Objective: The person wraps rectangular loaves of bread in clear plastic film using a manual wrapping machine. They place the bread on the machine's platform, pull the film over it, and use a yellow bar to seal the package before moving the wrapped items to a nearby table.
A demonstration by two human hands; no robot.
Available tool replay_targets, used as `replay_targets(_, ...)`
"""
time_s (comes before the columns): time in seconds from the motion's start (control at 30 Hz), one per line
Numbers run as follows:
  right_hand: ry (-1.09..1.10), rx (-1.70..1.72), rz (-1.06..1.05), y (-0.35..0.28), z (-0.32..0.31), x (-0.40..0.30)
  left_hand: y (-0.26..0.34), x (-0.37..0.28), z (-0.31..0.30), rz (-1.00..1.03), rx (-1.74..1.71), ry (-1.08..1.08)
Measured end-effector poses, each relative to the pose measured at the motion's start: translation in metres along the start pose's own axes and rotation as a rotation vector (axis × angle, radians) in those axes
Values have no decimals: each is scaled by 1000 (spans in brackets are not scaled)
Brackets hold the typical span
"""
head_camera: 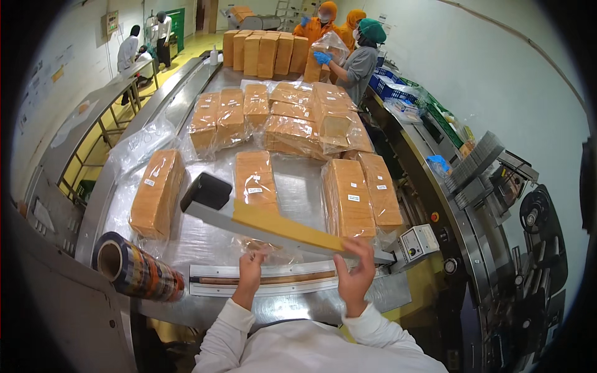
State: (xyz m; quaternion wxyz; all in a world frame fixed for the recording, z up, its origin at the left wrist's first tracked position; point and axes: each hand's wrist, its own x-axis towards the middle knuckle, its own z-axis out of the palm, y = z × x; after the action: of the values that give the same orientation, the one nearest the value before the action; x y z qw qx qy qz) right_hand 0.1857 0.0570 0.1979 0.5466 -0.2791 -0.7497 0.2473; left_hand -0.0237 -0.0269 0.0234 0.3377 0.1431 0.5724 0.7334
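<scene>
An impulse bag sealer (294, 290) lies at the near edge of the steel table, its long arm (289, 228) with a yellow strip raised aslant over the base. My right hand (357, 272) is at the arm's right part, fingers spread; whether they touch it is unclear. Behind the base, my left hand (252, 270) has its fingertips closed on the clear plastic bag around a brown block (256, 172), which lies partly behind the arm. Two bagged blocks (350, 196) (380, 186) lie at the right, another (156, 193) at the left.
A roll of printed film (140, 268) lies left of the sealer. Farther back are several bagged blocks (294, 133) and upright unbagged blocks (266, 56). A co-worker in a green cap (366, 60) handles a bag. Flat plastic bags (144, 142) lie left; machinery (466, 261) runs along the right.
</scene>
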Motion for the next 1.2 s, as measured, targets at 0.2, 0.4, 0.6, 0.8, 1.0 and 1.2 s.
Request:
replay_targets(0.2,-432,148,370,11,10,-83,-8,-18,7,44,466,-29)
replay_targets(0.4,-353,-38,715,61,27,-96,9,-66,-2,-75,503,-111)
replay_targets(0.6,-289,108,868,84,30,-122,8,-98,-14,-151,342,-170)
replay_targets(0.8,-451,75,814,104,15,-147,12,-106,-25,-236,316,-204)
replay_targets(1.0,-416,-89,596,98,8,-141,-1,-106,-27,-243,107,42)
replay_targets(1.2,-330,-9,621,74,27,-135,-7,-101,-28,151,275,270)
